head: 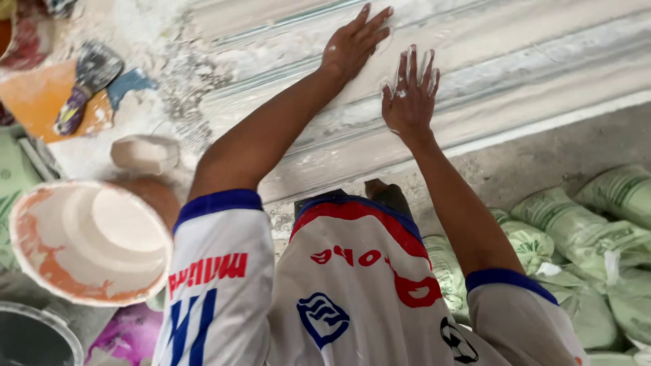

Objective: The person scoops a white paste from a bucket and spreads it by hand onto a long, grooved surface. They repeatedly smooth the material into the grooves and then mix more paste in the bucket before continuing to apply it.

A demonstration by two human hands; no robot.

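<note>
Both hands flat, fingers spread, gripping nothing: left hand (354, 42) and right hand (409, 98) press palms down on the long wet plaster moulding (515, 61) at the far side. Its long axis runs left to right, rising slightly toward the far right. Plaster-caked orange bowl (88, 240) near left, green sacks (576, 230) near right.

Plaster moulding workshop. Long white cornice mould (475, 68) spans work surface (135, 27), wet plaster coating it. Plaster-crusted orange mixing bowl (88, 244) at left, dirty scraper (85, 85) beside it. Stacked green sacks (583, 237) of powder at right on grey concrete floor (542, 159). White dust and splashes everywhere.
</note>
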